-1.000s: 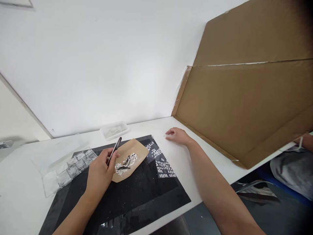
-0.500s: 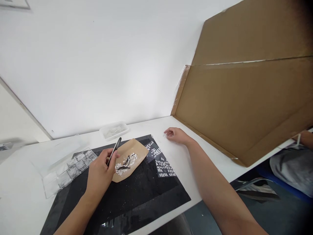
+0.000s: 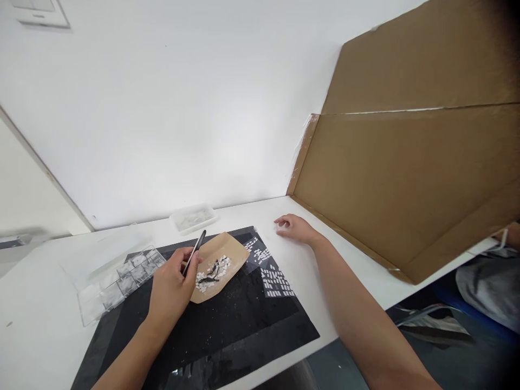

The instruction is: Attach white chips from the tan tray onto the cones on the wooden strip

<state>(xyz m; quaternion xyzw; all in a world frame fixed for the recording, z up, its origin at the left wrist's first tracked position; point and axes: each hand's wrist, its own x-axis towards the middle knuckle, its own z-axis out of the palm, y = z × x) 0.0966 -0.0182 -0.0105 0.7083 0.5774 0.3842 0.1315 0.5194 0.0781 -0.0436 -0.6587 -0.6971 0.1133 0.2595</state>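
Note:
My left hand (image 3: 175,279) is closed around black tweezers (image 3: 197,248), at the left edge of a brown paper tray (image 3: 219,246). Small white pieces and a few dark strips (image 3: 209,280) lie on the paper. The paper rests on a black mat (image 3: 227,325). My right hand (image 3: 295,227) lies on the white table beyond the mat's right edge, fingers curled near a tiny clear item too small to make out. White rectangles in rows (image 3: 277,283) sit on the mat's right side.
A clear compartment box (image 3: 122,284) stands on the left over the mat's edge. A shallow white tray (image 3: 194,218) is by the wall. Tall cardboard (image 3: 398,179) stands at the right. Part of another person's arm (image 3: 512,235) shows at the far right.
The whole view has shifted slightly, so things appear a little further right and lower. Both hands keep nearly the same pose and place relative to the mat.

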